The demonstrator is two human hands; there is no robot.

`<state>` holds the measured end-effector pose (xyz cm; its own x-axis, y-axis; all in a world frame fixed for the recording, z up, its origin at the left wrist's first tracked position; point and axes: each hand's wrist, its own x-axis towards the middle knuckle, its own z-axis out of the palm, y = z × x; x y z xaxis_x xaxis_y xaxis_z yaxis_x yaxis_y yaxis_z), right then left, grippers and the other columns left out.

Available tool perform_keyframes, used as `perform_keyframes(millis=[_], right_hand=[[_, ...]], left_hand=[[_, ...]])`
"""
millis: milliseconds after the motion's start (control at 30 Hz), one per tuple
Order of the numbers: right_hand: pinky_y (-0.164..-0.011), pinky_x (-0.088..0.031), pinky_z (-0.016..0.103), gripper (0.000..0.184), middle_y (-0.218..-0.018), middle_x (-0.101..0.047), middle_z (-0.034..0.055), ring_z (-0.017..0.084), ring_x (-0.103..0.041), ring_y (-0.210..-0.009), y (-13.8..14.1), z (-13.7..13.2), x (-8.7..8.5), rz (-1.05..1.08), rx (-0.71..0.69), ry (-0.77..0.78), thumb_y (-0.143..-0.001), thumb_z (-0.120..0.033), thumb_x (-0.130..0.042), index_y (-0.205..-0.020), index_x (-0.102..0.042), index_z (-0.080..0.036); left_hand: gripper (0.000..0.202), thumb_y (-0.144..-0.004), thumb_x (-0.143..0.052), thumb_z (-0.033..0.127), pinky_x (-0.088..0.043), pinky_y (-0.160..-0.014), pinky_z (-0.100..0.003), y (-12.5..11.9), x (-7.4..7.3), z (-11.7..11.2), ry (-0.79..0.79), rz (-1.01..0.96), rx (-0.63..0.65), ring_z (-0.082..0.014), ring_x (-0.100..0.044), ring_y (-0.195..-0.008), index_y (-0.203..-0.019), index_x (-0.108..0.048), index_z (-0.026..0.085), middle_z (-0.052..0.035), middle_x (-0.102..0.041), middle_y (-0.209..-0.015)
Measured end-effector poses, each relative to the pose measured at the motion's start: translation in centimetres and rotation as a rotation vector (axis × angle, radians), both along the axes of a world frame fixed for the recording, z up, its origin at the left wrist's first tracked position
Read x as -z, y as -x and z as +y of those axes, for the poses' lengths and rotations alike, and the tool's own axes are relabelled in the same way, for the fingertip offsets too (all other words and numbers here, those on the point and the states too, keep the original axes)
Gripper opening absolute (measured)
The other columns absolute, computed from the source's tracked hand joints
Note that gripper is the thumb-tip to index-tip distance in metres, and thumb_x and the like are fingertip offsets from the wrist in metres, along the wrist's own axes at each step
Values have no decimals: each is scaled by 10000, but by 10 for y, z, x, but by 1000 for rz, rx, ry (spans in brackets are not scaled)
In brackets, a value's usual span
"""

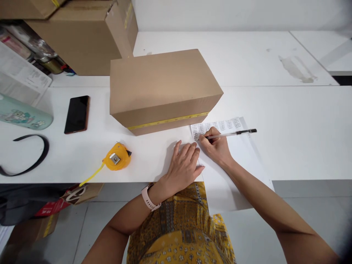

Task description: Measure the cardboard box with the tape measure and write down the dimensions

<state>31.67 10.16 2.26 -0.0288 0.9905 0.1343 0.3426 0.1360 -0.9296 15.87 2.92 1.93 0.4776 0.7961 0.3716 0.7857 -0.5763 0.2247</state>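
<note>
A pen (pixel 232 134) with a clear barrel and dark cap end is gripped in my right hand (pixel 216 146), its tip down near the left edge of a white sheet of paper (pixel 239 161). Rows of small handwriting fill the top of that sheet, and its lower part hangs past the table edge. My left hand (pixel 184 165) lies flat, fingers spread, on the table at the paper's left edge. Just beyond both hands stands a closed cardboard box (pixel 165 86) with a yellow strip along its front side.
An orange tape measure (pixel 117 157) sits left of my hands, its yellow strap over the table edge. Farther left are a phone (pixel 77 114), a black band (pixel 41 157) and a green bottle (pixel 24 113). Larger cardboard boxes (pixel 74 40) stand at the back left.
</note>
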Motion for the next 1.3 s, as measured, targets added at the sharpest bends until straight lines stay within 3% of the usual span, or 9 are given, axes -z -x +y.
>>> perform_keyframes(millis=[700,900,1300], right_hand=[[-507,-299,273,252,-555,-428,-59,111,-381,-524,0,1,-2,-10,13,13,-798,-245,-650,-655,-444,-241],[-507,-313,268,269,-552,-413,-56,116,-377,-540,0,1,-3,-30,23,3,-813,-249,-651,-654,-433,-243],[-513,-313,267,260,-552,-435,-60,110,-391,-531,-1,1,-2,-23,40,25,-817,-261,-662,-671,-448,-237]], left_hand=[[473,-963,-606,411,-305,-1190,-586,0,0,1,15,-10,2,-320,-559,-1268,-1276,-584,57,-200,-631,-1378],[450,-972,-590,412,-295,-1195,-595,0,-2,1,52,-2,0,-315,-550,-1293,-1297,-578,101,-189,-622,-1392],[476,-968,-600,413,-291,-1201,-590,0,-1,0,33,-1,2,-316,-546,-1286,-1288,-573,63,-197,-619,-1394]])
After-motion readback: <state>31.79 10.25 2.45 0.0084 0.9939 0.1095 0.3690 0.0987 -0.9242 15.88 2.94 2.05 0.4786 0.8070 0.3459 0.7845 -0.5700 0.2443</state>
